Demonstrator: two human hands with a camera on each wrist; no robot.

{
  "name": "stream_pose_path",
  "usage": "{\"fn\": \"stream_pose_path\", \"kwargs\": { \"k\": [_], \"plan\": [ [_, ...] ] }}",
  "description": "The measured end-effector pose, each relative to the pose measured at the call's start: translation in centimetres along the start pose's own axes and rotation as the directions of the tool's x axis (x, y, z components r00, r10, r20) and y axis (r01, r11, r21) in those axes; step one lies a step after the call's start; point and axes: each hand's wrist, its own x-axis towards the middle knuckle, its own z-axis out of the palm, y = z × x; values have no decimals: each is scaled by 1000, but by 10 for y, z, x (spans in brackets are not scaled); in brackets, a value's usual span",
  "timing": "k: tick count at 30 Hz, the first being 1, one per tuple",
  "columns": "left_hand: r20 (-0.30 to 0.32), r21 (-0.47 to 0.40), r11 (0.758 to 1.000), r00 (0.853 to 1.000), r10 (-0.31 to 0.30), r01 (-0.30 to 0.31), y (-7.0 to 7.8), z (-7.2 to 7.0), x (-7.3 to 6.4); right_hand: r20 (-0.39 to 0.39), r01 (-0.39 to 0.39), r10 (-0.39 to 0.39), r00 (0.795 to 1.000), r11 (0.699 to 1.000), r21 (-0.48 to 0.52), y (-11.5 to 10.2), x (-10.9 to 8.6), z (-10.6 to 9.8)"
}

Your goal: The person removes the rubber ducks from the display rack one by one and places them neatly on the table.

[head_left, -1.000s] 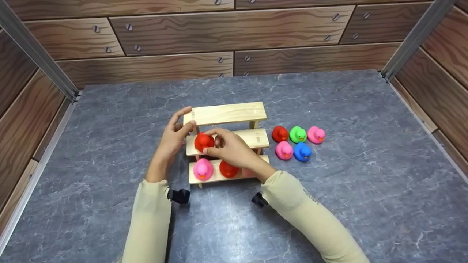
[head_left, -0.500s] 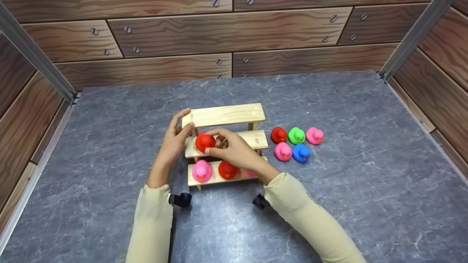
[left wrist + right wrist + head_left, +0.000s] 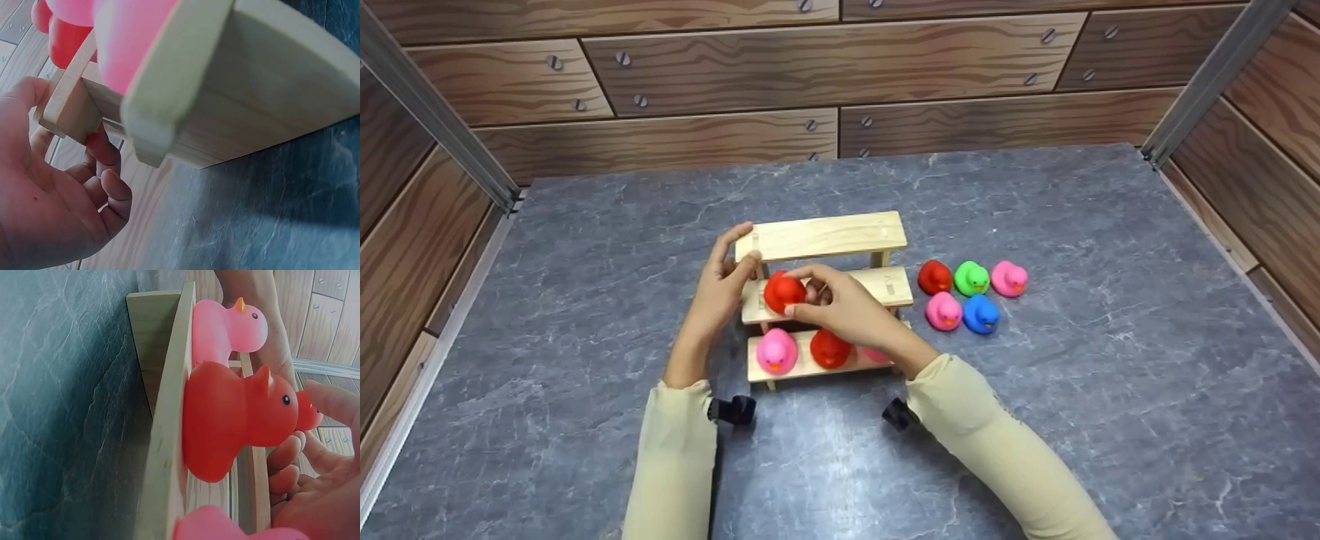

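A small red rubber-looking duck [image 3: 784, 292] is at the left end of the middle step of a three-tier pale wooden stand [image 3: 829, 234], on a grey marbled tabletop [image 3: 585, 300]; whether its base lies flat is hidden. The likeliest mishap seems a topple: released off-level or over the step's near edge, it could drop onto the pink duck [image 3: 776, 351] on the lowest step. The right hand [image 3: 851, 307] also reaches across that step's second red duck [image 3: 831, 349] and half-hidden pink one [image 3: 876, 355], so a low sweep might knock them.

The right hand is nearly closed, pinching the upper red duck, thumb near, forefinger far. The left hand [image 3: 716, 289] is partly closed on the top step's left end, thumb near, forefinger far; slackening there might let the stand shift.

Right of the stand are five more ducks: far row red [image 3: 935, 277], green [image 3: 972, 278], pink [image 3: 1009, 279]; near row pink [image 3: 943, 310], blue [image 3: 981, 313].
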Motion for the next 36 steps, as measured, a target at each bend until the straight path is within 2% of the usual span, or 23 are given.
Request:
{"fn": "stream_pose_path", "kwargs": {
  "k": [12,19,27,36],
  "plan": [
    [-4,-26,1000,1000,3,-4,-2,3,2,-8,-5,5,1000,1000,12,0,-4,-6],
    [-12,-11,999,999,-33,33,-3,0,1,-10,4,-4,1000,1000,11,0,-10,-17],
    [-19,-20,999,999,-37,37,-3,-1,-1,-39,39,-38,999,999,32,1,-26,-33],
    [14,7,999,999,-34,34,0,-2,1,-73,49,-51,996,998,-35,12,-52,-65]
  ]
}}
